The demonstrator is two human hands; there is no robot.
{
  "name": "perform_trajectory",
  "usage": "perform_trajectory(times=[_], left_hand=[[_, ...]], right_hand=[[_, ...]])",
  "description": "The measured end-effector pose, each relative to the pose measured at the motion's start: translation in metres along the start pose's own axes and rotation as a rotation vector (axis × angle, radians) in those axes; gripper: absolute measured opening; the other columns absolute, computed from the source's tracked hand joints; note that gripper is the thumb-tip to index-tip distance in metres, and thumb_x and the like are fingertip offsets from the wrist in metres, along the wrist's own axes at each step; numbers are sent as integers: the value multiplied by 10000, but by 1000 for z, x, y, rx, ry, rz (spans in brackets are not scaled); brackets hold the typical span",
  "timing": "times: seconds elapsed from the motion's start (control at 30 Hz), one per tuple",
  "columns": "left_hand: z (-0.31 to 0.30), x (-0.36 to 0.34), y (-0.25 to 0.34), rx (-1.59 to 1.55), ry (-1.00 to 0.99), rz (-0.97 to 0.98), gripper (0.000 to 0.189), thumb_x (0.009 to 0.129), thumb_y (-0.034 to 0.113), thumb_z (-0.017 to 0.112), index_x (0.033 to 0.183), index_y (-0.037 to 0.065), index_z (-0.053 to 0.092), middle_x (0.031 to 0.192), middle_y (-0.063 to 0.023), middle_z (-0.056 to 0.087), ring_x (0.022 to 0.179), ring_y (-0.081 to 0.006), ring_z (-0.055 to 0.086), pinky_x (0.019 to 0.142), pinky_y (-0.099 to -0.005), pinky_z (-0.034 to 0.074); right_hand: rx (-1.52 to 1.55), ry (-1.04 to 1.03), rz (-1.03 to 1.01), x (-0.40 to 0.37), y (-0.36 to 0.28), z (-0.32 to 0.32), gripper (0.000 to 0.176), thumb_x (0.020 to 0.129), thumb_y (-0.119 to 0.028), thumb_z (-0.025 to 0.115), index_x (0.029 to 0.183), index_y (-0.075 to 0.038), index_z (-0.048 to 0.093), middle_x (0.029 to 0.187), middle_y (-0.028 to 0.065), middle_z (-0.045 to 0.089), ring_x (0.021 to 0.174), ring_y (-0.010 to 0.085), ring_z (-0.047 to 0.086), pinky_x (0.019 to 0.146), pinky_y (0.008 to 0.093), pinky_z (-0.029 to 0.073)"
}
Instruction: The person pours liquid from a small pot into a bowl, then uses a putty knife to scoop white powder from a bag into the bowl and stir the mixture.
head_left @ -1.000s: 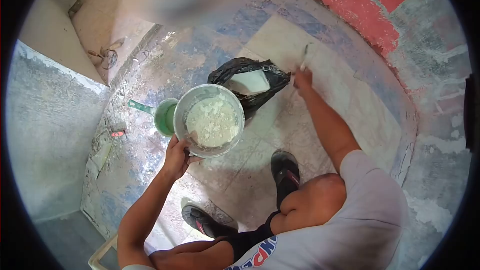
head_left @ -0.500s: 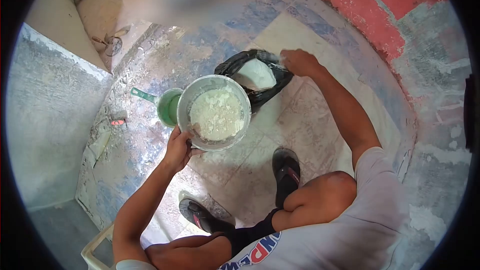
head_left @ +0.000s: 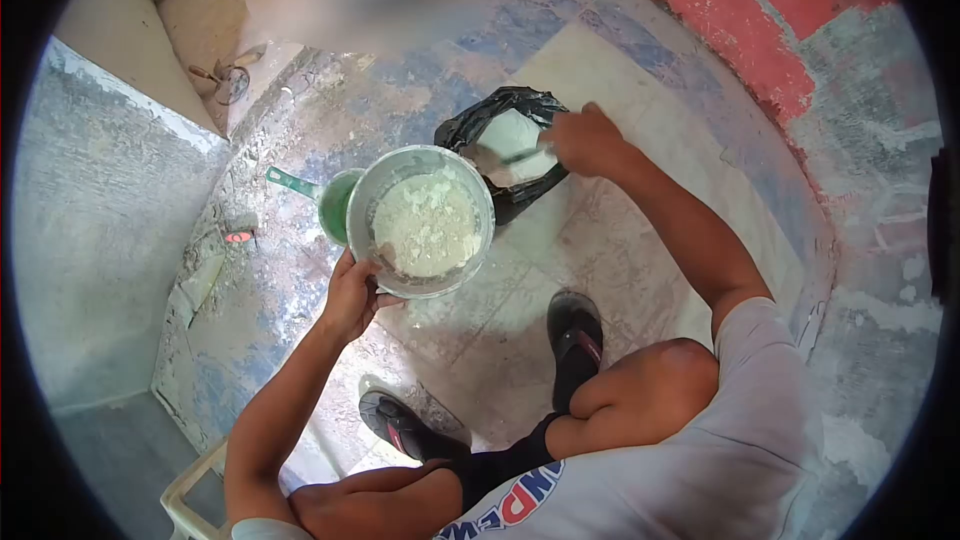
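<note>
My left hand (head_left: 352, 295) grips the lower left rim of a grey bowl (head_left: 487, 230), thumb at the edge and fingers underneath. Inside the bowl lies lumpy off-white powder (head_left: 428, 225). To the right, an open black plastic bag (head_left: 520, 202) stands on the floor with white powder (head_left: 512, 130) in it. My right hand (head_left: 588, 140) is closed at the bag's right edge around a thin, flat grey tool (head_left: 524, 154), its end against the powder. The tool's exact kind is hard to make out. A green dipper (head_left: 335, 202) sits partly hidden behind the bowl.
A small red object (head_left: 238, 237) lies on the dusty floor at left. Trowel-like tools (head_left: 228, 75) rest near the wall corner. My sandalled feet (head_left: 575, 330) are below the bowl. A plastic chair (head_left: 185, 490) is at lower left; a red and grey wall (head_left: 850, 70) curves along the right.
My right hand has moved left and slightly down over the bag, bringing the tool into the white powder. The bowl in my left hand has shifted slightly left.
</note>
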State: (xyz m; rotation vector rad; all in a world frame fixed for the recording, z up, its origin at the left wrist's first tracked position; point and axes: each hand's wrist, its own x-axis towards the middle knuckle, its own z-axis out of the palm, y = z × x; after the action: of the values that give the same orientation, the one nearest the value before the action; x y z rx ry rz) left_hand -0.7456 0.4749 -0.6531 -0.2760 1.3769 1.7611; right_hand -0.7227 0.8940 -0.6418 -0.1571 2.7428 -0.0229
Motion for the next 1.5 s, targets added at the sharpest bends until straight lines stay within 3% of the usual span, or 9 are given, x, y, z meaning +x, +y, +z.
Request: perform_trajectory(times=[0.07,0.17,0.33,0.4,0.73,1.0,1.33,1.37,1.5], left_hand=[[0,1,0,9,0,14,465,939,21,374,1403,55,396,1227,-191,610,957,-326,727,730,-452,677],[2,1,0,6,-7,23,460,941,24,374,1400,47,398,1228,-192,608,966,-325,725,728,-447,678],[3,2,-1,11,5,-7,469,957,15,366,1420,87,394,1191,-162,621,901,-290,727,652,-397,676],[5,3,-2,11,2,-5,465,956,14,364,1414,85,396,1190,-163,621,904,-291,728,659,-401,678],[10,7,-1,25,-1,-23,465,955,14,355,1414,76,388,1223,-181,607,935,-301,727,708,-418,682],[10,9,-4,31,-2,-6,440,957,21,374,1391,86,402,1218,-179,607,966,-309,720,722,-446,677],[15,12,-6,20,-14,-21,471,957,46,427,1422,107,389,1180,-152,610,942,-282,714,778,-449,667],[15,12,-6,43,-15,-29,465,959,49,422,1419,104,390,1191,-156,609,946,-284,715,777,-453,665],[24,11,-5,17,12,-32,460,945,37,408,1402,86,404,1183,-156,622,903,-291,731,718,-436,672]], right_hand=[[-71,219,96,6,9,5,270,868,-132,559,1048,-225,738,933,89,680,918,269,656,875,433,377],[-5,263,126,19,19,16,191,854,-117,598,1001,-188,697,896,94,681,950,257,670,885,449,378],[101,381,87,30,23,52,195,889,-188,594,1081,-191,630,888,82,672,895,265,650,853,451,376],[163,582,4,31,27,70,170,904,-219,589,1067,-191,633,877,82,662,865,276,632,841,452,367],[261,348,72,21,20,83,124,917,-215,591,1014,-207,668,866,79,677,895,258,647,869,448,345],[263,49,-75,30,31,76,155,899,-250,614,1023,-233,705,921,66,724,917,270,678,919,472,347],[482,310,-84,28,51,36,197,875,-307,663,979,-152,723,889,78,735,855,262,708,802,392,492],[485,371,-108,24,49,23,163,849,-151,684,992,-85,727,844,107,731,765,221,714,731,343,539],[559,356,-101,19,45,-23,142,893,-77,625,1004,-33,701,829,96,689,751,133,616,733,300,503]])
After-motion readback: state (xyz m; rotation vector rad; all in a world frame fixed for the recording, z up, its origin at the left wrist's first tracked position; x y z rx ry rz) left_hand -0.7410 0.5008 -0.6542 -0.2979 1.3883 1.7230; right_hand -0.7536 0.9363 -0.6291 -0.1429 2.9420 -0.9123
